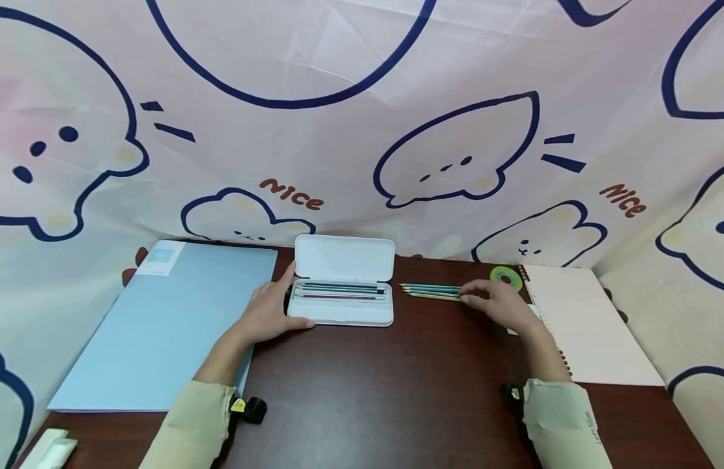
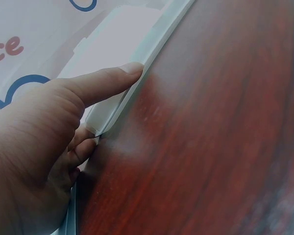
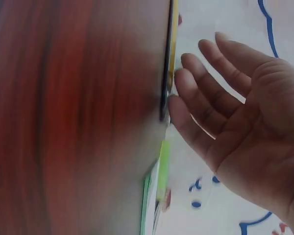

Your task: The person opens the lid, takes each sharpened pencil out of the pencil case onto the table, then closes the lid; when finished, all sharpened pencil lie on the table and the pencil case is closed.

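Observation:
A white pencil case (image 1: 341,317) stands with its lid (image 1: 345,257) raised at the back. Several pencils (image 1: 338,290) lie inside it, in a row near the hinge. My left hand (image 1: 262,316) holds the case's left end, thumb along the front wall and the other fingers around the side. In the left wrist view the thumb (image 2: 105,83) presses on the case's edge. To the right of the case, several green and yellow pencils (image 1: 429,290) lie side by side on the table. My right hand (image 1: 502,305) has loosely bent, spread fingers, with fingertips right at these pencils' right ends.
On the left lies a large light-blue folder (image 1: 174,332). A spiral notebook (image 1: 596,326) with a blank page lies at the right, beside a green tape roll (image 1: 494,274). A white object (image 1: 47,449) sits at the front left corner. A patterned cloth (image 1: 338,150) hangs behind the table.

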A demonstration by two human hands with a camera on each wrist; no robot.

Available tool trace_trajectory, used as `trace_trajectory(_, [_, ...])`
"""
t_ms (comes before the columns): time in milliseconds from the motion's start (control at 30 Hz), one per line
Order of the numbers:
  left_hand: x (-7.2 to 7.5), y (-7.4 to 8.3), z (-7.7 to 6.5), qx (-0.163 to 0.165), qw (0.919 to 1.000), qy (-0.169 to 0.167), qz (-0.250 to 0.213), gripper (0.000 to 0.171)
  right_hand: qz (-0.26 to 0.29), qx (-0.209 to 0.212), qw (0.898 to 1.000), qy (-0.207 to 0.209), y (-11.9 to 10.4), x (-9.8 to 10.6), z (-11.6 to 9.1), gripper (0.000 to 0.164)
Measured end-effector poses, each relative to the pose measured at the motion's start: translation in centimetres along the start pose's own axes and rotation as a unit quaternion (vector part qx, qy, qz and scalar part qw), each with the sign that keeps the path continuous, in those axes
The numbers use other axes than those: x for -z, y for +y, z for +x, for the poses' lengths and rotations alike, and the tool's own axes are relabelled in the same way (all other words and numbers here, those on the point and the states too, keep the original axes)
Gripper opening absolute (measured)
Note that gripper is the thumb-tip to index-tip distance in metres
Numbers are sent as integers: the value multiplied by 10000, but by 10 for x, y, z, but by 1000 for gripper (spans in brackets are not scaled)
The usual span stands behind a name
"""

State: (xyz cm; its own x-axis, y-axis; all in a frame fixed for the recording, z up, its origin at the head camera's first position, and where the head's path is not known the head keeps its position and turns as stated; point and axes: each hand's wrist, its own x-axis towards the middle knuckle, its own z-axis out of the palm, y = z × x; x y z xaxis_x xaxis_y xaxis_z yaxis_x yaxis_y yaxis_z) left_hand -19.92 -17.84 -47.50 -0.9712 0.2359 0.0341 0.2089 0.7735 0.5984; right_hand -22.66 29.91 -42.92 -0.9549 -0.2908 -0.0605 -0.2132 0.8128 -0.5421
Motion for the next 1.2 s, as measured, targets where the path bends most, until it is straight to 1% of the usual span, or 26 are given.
trace_trajectory(100, [1,1,-1,-12,10000,-33,-4,127,174,148,9997,-87,-14,-8,6,29])
trace_trajectory(200, [1,2,-1,25,10000,-47,-24,127,216,301,9991,-212,-33,-17,15,26])
trace_trajectory(300, [1,2,-2,69,10000,-45,-37,128,206,433,9982,-354,-57,-26,24,22])
trace_trajectory(433, [2,1,-2,85,10000,-39,-26,128,197,688,9956,-603,-87,-40,35,21])
trace_trajectory(533, [1,1,-2,81,10000,-40,-24,127,81,927,9927,-761,-103,-50,44,23])
trace_trajectory(733, [-1,3,-3,70,10000,-11,-33,127,-236,1215,9872,-1005,-121,-62,54,27])
trace_trajectory(933, [0,3,-3,49,10000,13,2,128,-605,1244,9802,-1420,-132,-72,60,25])
trace_trajectory(1067, [1,3,-2,46,10000,28,16,128,-743,1199,9794,-1445,-139,-75,62,22])
trace_trajectory(1200, [2,3,-2,46,10000,11,17,127,-832,1086,9814,-1345,-143,-76,63,19])
